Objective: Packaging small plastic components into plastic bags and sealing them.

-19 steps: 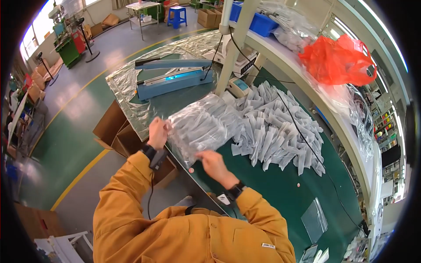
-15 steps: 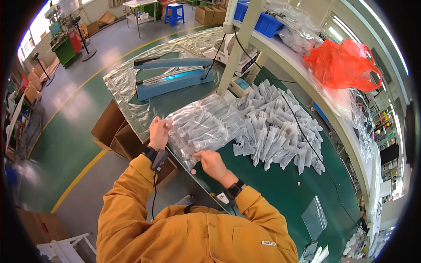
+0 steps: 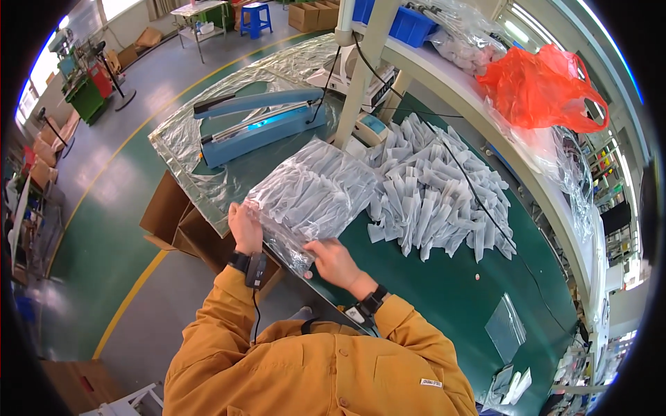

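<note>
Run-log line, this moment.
left hand: pinching clear plastic bag of grey packets | right hand: pinching its near edge | blue bar sealer: open

Green tabletop (image 3: pixel 451 298), silver foil sheeting (image 3: pixel 172 142) at far end. On it: blue bar sealer (image 3: pixel 277 134), filled clear bag (image 3: pixel 312 187), loose heap of frosted grey packets (image 3: pixel 444 191) to its right, flat clear pouch (image 3: pixel 506 328). Shelf (image 3: pixel 447 78) above carries blue bin (image 3: pixel 412 28), red plastic bag (image 3: pixel 538 87).

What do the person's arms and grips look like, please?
The left sleeve and right sleeve are mustard-yellow. The left grip and right grip are gloveless. Each wrist wears a black strap; beside the left one sits a dark box with a thin black cable.
</note>
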Available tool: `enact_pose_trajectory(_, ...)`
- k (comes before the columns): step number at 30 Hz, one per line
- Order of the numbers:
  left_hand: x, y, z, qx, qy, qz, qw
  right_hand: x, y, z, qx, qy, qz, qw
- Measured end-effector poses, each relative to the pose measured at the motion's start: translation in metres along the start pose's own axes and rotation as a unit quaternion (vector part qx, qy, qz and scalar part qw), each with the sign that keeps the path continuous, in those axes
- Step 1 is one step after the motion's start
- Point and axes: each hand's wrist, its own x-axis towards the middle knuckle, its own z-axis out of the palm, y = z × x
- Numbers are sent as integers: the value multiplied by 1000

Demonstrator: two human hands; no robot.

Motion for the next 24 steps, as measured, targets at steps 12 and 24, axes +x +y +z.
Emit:
enact_pose_trajectory(12,6,15,25,95,60,-64,992,20,-29,-20,-10,-65,6,998)
enact_pose_trajectory(24,-53,-6,65,338,-29,-9,941,136,71,-20,-261,-119,-18,958)
